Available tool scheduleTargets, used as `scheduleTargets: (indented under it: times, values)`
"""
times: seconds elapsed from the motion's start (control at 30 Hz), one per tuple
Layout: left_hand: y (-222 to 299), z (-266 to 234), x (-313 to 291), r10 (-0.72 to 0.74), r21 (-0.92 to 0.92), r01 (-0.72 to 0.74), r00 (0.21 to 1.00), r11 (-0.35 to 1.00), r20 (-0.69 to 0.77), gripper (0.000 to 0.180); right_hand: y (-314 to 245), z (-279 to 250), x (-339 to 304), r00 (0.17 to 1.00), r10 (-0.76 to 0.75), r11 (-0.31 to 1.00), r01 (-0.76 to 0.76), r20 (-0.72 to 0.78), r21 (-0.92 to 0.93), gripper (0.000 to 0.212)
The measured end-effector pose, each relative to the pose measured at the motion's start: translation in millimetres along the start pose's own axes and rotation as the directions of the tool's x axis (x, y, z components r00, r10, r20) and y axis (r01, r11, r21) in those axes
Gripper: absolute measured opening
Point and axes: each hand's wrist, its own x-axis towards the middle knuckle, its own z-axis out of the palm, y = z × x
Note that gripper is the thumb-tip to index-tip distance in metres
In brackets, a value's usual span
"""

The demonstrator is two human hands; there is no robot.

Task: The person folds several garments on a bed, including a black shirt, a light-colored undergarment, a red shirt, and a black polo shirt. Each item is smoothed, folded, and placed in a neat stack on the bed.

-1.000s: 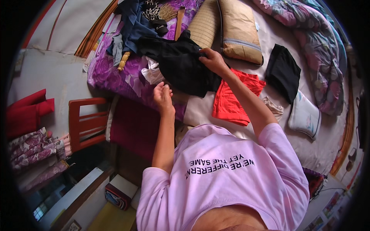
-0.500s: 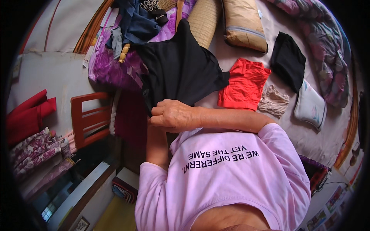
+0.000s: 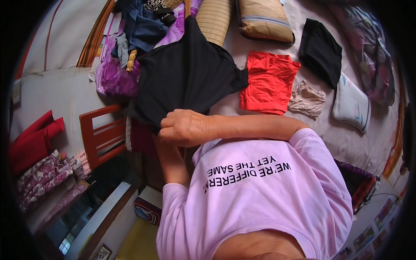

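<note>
A large black garment (image 3: 182,71) is spread in front of me, its cut too bunched to name. My right arm reaches across my chest, and my right hand (image 3: 184,128) is closed on the garment's near edge, fingers curled. My left forearm (image 3: 170,162) rises beneath the right hand; my left hand is hidden behind it and the cloth. Beside the garment's right tip lies a folded red piece of clothing (image 3: 269,82). A crumpled beige cloth (image 3: 307,99) and a folded black garment (image 3: 320,52) lie farther right.
Several things lie on the bed (image 3: 277,45): a tan zipped pillow (image 3: 265,21), a rolled woven mat (image 3: 214,19), a small white pillow (image 3: 352,104) and a floral blanket (image 3: 368,52). Blue clothing (image 3: 145,30) is heaped at the far left. A red-brown chair (image 3: 89,138) stands left.
The black garment is spread wider, its left side shifted left. My right hand moves slightly left with the near edge. The whole view has also shifted a little.
</note>
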Motion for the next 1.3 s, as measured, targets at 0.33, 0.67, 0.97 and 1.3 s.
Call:
scheduleTargets:
  times: [0.33,0.67,0.97,1.3]
  values:
    - [26,-5,-10,0.086,-0.013,-0.087,0.994,0.996,-0.06,0.022,-3,-7,-5,0.998,0.035,0.999,-0.034,-0.044,0.038,0.012]
    - [-41,2,-53,-0.096,0.037,0.099,0.992,0.994,-0.083,0.023,-17,-19,9,0.997,0.069,0.948,-0.057,-0.028,0.312,0.015]
    - [-35,-5,-49,-0.098,0.021,0.099,0.993,0.995,-0.059,0.024,-12,-9,-9,0.992,0.119,0.937,-0.129,0.049,0.324,0.013]
    - [-51,-11,-57,-0.139,0.069,0.145,0.987,0.987,-0.084,0.026,-21,-18,7,0.988,0.154,0.86,-0.136,0.003,0.493,0.012]
